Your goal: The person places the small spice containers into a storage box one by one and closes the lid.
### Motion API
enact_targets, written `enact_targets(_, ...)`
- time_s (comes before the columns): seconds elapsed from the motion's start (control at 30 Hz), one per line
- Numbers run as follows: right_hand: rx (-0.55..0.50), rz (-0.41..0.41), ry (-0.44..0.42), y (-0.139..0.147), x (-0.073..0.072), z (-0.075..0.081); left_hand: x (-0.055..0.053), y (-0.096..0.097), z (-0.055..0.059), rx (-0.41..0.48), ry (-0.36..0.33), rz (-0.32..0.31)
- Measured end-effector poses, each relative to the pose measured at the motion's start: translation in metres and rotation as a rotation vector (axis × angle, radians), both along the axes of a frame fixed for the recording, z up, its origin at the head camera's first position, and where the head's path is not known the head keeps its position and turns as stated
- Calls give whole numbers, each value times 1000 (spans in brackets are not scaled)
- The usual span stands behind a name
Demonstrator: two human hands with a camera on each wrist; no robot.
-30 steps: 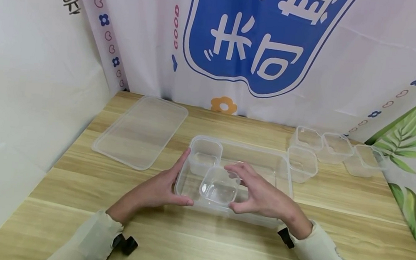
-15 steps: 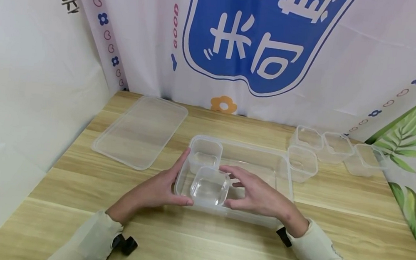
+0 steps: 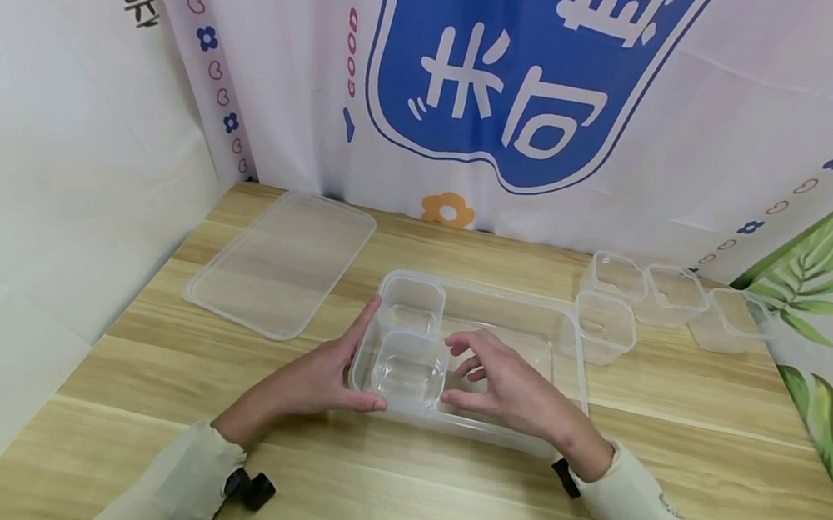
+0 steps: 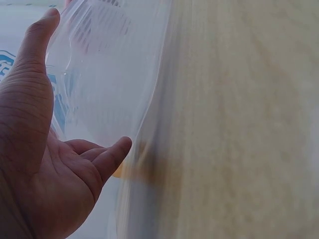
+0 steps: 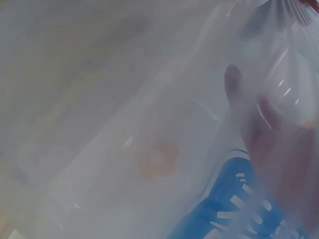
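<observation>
In the head view a large clear plastic box [image 3: 511, 298] sits mid-table. My left hand [image 3: 318, 376] braces its left end, fairly straight fingers along the side and thumb on the front wall. In the left wrist view that hand [image 4: 55, 169] touches the clear wall. Two small clear containers stand in the box's left end: a back one [image 3: 413, 297] and a front one [image 3: 409, 368]. My right hand [image 3: 513, 382] is over the box, thumb and fingers parted, tips close beside the front container; contact is unclear. The right wrist view shows this hand [image 5: 279, 149] blurred through plastic.
A flat clear lid [image 3: 284, 264] lies on the table at the left. Several more small clear containers [image 3: 614, 279] stand at the back right, one [image 3: 604, 328] close against the box's right end. A printed curtain [image 3: 291, 72] hangs behind the table.
My right hand has moved left with the front small container and lowered it into the box beside the back one. Its fingers have loosened from it. My left hand has stayed put.
</observation>
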State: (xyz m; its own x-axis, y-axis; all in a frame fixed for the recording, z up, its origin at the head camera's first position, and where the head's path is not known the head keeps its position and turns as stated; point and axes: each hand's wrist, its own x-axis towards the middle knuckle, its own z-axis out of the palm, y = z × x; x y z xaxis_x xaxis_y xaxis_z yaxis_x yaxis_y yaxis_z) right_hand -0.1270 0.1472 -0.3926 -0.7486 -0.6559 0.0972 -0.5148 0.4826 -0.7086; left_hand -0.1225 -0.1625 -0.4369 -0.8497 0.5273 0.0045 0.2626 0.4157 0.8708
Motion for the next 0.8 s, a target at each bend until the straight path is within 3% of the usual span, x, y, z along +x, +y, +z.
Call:
enact_targets(0.2,-14,16,-1,-2,0,-1,1,1,1,2,13,-2)
enact_targets(0.57,59,81,105,-4,2,0,1,1,1,-9,17,2)
enact_targets(0.8,89,78,152,-3,4,-1,1,1,0,-14,27,1)
